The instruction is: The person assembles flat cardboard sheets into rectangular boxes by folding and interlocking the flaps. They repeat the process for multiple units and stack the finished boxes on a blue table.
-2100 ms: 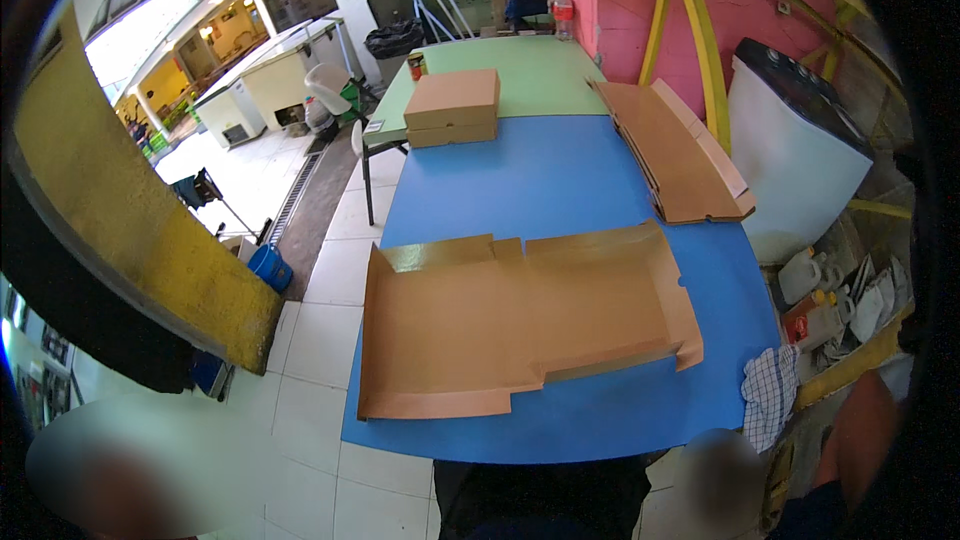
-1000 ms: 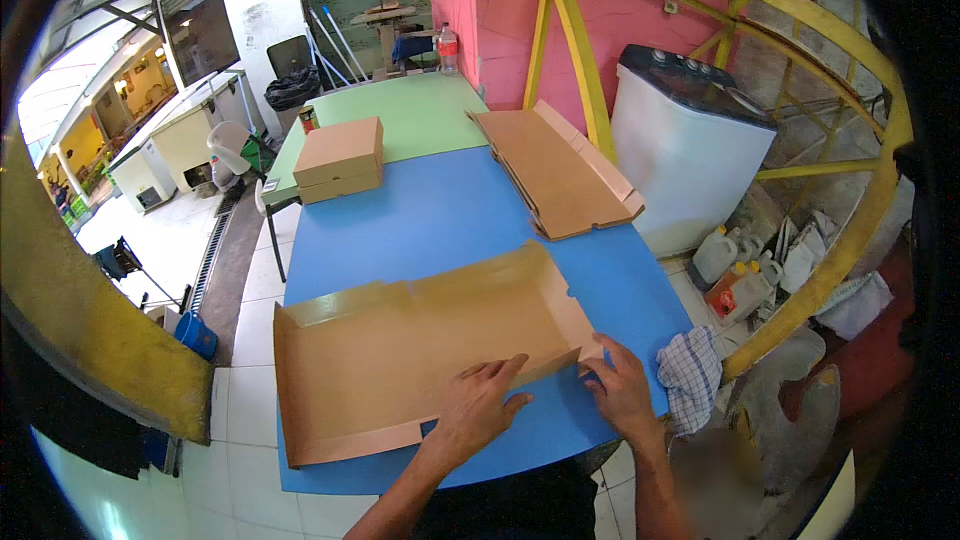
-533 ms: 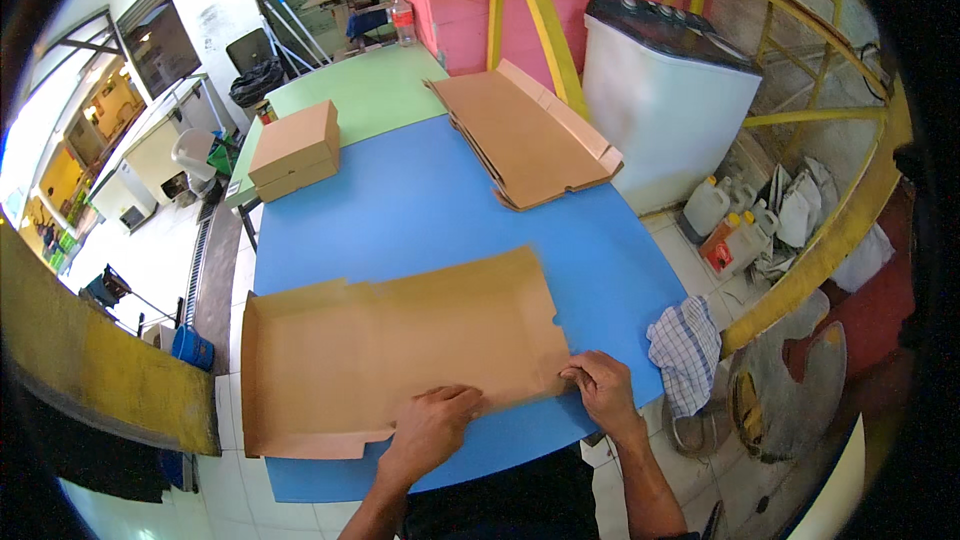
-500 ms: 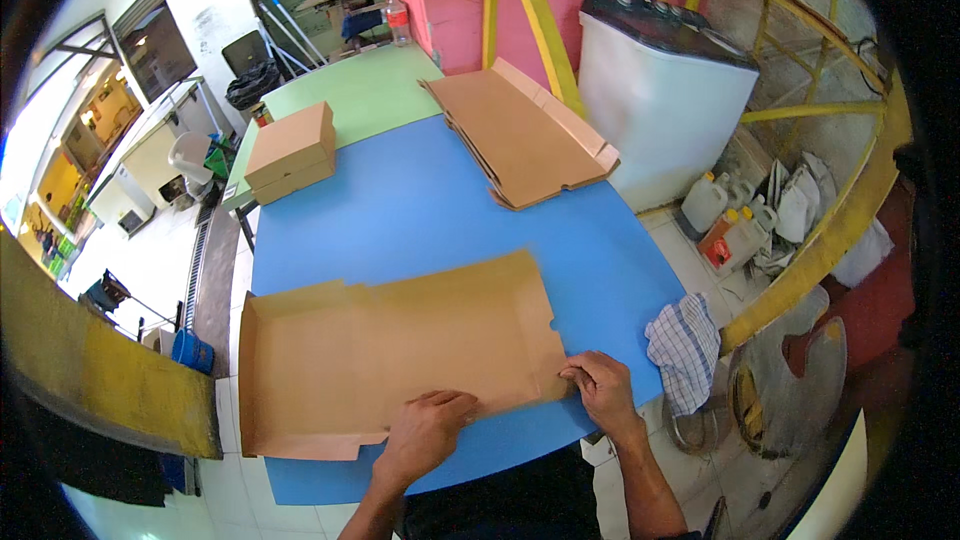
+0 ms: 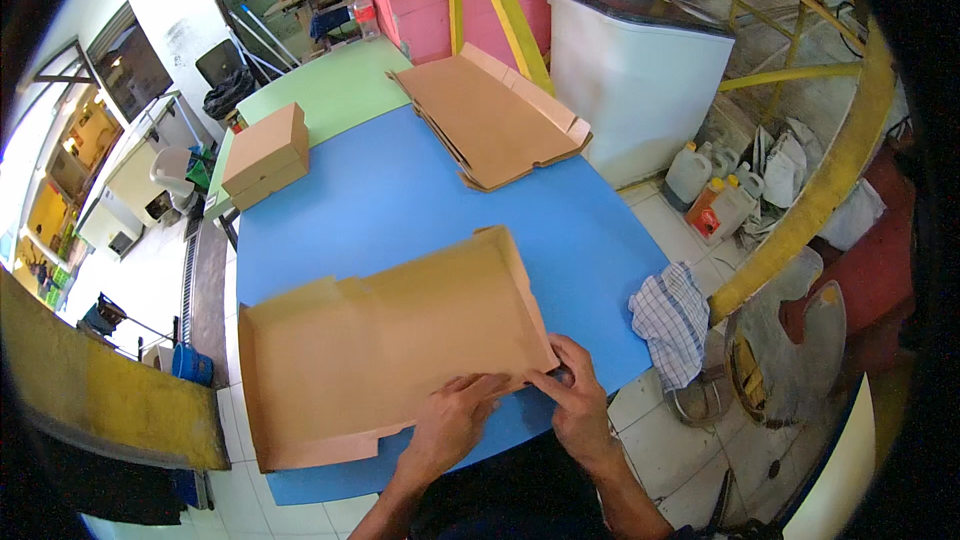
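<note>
– Both hands have drawn closer together since half a second ago, and now they're working side by side at the near right corner of the unfolded cardboard box [image 5: 390,340]!
– Look at the left hand [image 5: 450,428]: forearm slanting up from the lower edge, back of the hand uppermost, fingers stretched rightward along the near wall. Is it pinching?
– Can't tell; the contact is too small to read. Over to the right hand [image 5: 582,410]: forearm leaning in from the lower right, wrist angled inward, thumb pointing left, index finger bent up by the corner.
– Thumb and index apart, then, with a small dark gap between?
– Yes, touching the corner, but whether the fingers are closed on it I can't say. And the box?
– Spread on the near part of the blue desk [image 5: 360,210], right end wall standing up, just left of a checked cloth [image 5: 672,325] draped at the edge.
– Farther out?
– Flattened cardboard [image 5: 490,110] along the far right edge, a closed brown box [image 5: 268,158] across at the left, by the green surface [image 5: 340,90].
– And beyond the desk, a white washing machine [image 5: 640,70] on the right!
</note>
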Demonstrator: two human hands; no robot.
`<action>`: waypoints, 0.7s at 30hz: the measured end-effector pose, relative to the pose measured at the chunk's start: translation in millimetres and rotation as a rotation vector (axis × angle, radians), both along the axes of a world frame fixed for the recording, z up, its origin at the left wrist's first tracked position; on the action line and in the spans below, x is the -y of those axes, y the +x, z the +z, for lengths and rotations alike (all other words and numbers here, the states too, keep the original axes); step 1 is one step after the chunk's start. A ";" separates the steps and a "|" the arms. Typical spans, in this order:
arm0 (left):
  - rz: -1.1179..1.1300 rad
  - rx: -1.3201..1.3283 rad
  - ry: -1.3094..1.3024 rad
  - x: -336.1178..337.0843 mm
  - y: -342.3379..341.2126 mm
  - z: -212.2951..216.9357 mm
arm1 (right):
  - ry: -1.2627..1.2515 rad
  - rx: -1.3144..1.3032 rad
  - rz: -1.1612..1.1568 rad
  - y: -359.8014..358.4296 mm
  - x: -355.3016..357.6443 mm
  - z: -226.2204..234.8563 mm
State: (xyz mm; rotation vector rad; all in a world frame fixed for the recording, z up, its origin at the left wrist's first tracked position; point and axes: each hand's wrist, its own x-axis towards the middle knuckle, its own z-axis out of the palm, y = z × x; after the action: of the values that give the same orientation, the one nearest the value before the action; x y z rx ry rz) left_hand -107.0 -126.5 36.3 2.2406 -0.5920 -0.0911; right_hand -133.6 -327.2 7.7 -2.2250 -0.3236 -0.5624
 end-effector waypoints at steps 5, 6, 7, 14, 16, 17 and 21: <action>-0.143 -0.031 0.047 34.9 29.6 -8.0 | 0.071 -0.019 -0.133 2.7 4.9 2.5; -0.140 -0.056 0.083 40.1 35.7 -9.6 | 0.080 -0.063 -0.181 -0.5 7.0 2.6; -0.140 -0.080 0.121 44.0 40.5 -10.6 | 0.123 -0.156 -0.239 -3.9 8.6 2.4; -0.302 -0.363 0.102 56.2 73.5 0.3 | 0.405 -0.429 -0.204 -1.6 -8.5 -10.8; -0.356 -0.444 0.215 60.2 87.9 2.9 | 0.429 -0.448 -0.260 3.5 -10.9 -14.3; -0.382 -0.424 0.220 62.7 93.5 2.7 | 0.448 -0.477 -0.270 5.4 -10.7 -15.2; -0.422 -0.492 0.077 74.4 104.6 -5.6 | 0.545 -0.455 -0.239 3.7 -2.6 -13.4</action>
State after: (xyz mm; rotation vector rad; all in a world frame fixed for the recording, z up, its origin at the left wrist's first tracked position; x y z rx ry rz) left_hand -2.4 -201.0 30.7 2.0212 -0.7796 -0.8621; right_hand -129.9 -324.6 -5.7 -1.7928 0.3045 -0.2130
